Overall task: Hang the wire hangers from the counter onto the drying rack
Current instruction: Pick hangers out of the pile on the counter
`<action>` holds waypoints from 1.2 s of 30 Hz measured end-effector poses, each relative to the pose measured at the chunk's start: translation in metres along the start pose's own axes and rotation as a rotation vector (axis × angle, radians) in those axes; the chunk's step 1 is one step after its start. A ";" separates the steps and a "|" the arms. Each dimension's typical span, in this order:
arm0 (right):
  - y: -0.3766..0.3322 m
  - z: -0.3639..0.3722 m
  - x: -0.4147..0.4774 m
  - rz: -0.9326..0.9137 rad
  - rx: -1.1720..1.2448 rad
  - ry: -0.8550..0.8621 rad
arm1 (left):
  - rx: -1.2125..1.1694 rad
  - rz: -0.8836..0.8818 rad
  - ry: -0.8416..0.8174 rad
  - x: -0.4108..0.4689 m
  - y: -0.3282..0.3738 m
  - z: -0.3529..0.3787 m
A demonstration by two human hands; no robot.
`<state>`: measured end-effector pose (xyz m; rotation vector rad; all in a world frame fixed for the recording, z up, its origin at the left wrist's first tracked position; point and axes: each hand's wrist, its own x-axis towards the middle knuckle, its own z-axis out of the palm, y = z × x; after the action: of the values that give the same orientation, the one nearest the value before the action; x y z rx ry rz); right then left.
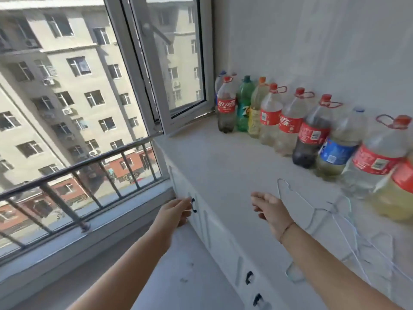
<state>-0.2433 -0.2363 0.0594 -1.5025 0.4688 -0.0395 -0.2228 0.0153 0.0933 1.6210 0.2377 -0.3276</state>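
Several thin white wire hangers (342, 222) lie in a loose tangle on the white counter (223, 166), at the lower right, one hook (282, 186) pointing away from me. My right hand (271, 211) hovers over the counter just left of that hook, fingers loosely apart, holding nothing. My left hand (173, 212) is stretched out in front of the cabinet face below the counter's edge, fingers apart and empty. No drying rack is in view.
A row of large plastic bottles (290, 124) stands along the wall at the back of the counter. An open window (169, 63) and a dark railing (73, 173) are to the left. Cabinet doors with dark handles (249, 277) lie below the counter.
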 end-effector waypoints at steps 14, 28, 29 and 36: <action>0.118 -0.202 -0.032 0.235 -0.052 0.832 | 0.277 -0.133 -0.461 0.070 -0.036 0.189; 0.155 -0.281 -0.062 0.820 -0.726 1.002 | 0.501 -0.191 -0.860 0.101 -0.077 0.328; 0.156 -0.280 -0.060 0.824 -0.752 1.020 | 0.521 -0.185 -0.869 0.105 -0.079 0.336; 0.167 -0.270 -0.056 0.821 -0.758 1.049 | 0.596 -0.155 -0.799 0.129 -0.098 0.375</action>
<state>-0.4250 -0.4602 -0.0855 -1.8122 2.0991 0.0022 -0.1619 -0.3558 -0.0652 1.9071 -0.3832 -1.2146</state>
